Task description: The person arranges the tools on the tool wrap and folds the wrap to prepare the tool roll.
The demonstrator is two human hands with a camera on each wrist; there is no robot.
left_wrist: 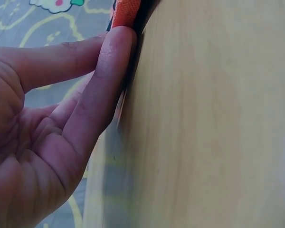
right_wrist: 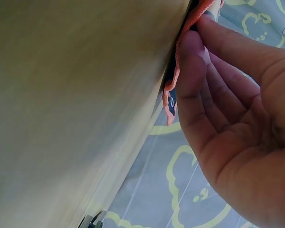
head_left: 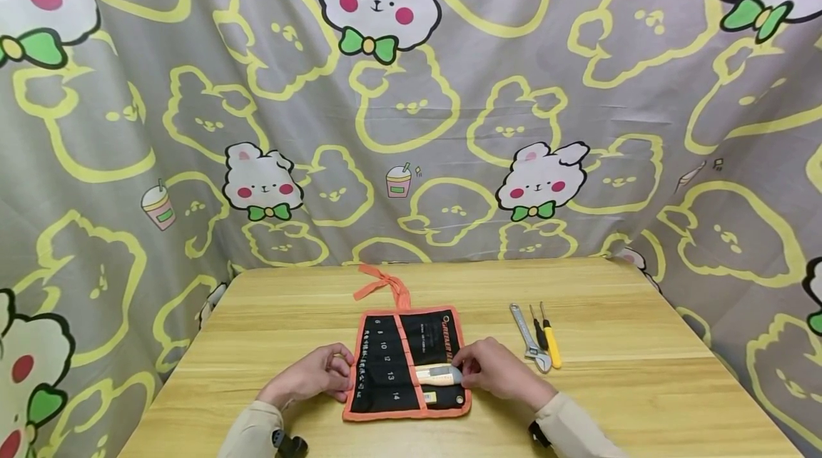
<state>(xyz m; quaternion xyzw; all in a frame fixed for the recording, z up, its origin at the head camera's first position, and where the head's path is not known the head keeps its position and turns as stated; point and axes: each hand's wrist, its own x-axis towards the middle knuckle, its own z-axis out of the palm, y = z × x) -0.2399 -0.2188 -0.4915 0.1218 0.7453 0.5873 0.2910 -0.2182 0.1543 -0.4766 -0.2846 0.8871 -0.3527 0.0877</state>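
Observation:
A black tool roll [head_left: 411, 329] with orange trim and numbered pockets lies spread on the wooden table. Across its lower right part lies a cream-and-grey utility knife [head_left: 437, 374], its left end inside the pocket strip. My right hand [head_left: 504, 370] pinches the grey end of that knife, close over the roll's right edge [right_wrist: 183, 35]. At the opposite edge, my left hand [head_left: 315, 374] pinches the orange trim [left_wrist: 126, 13] between thumb and finger. A small piece with a yellow-and-white end [head_left: 429, 397] pokes out of the pocket below the knife.
To the right lie an adjustable wrench [head_left: 528, 335], a thin dark-handled screwdriver [head_left: 539, 333] and a yellow-handled screwdriver [head_left: 551, 344]. Orange tie straps [head_left: 385, 283] trail from the roll's far edge. A patterned curtain [head_left: 411, 108] hangs behind the table.

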